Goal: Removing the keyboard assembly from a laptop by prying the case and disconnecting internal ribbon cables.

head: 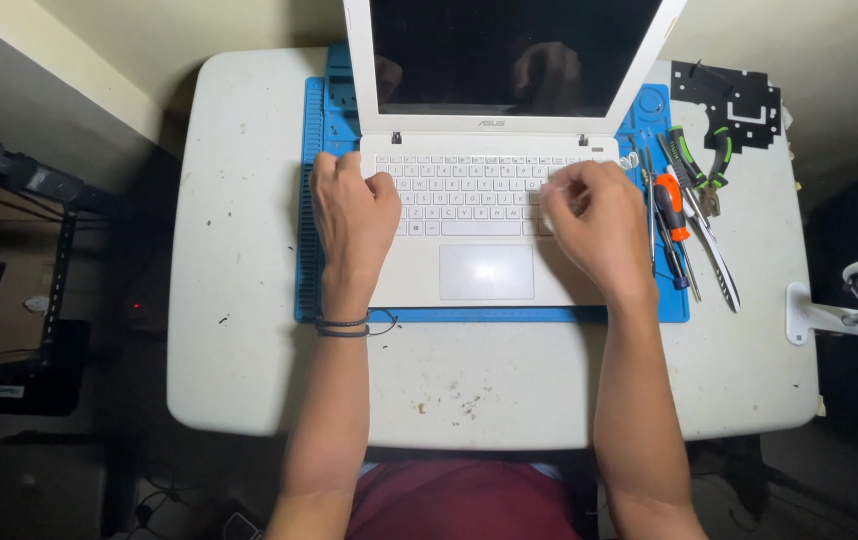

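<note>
A white laptop [484, 270] lies open on a blue work mat [314, 240], its dark screen [509, 50] tilted back. My left hand [352, 215] rests flat on the left side of the keyboard, fingers spread, a black cord around its wrist. My right hand [599, 220] sits on the right side of the keyboard with its fingers curled down onto the keys. Neither hand holds anything. The touchpad [487, 272] shows between the two wrists.
Hand tools lie on the mat's right edge: an orange-handled screwdriver [671, 215], green-handled pliers [699, 165] and tweezers [719, 265]. A black flat metal bracket [734, 100] lies at the table's far right. A white clamp base [829, 318] grips the right edge of the white table [239, 330].
</note>
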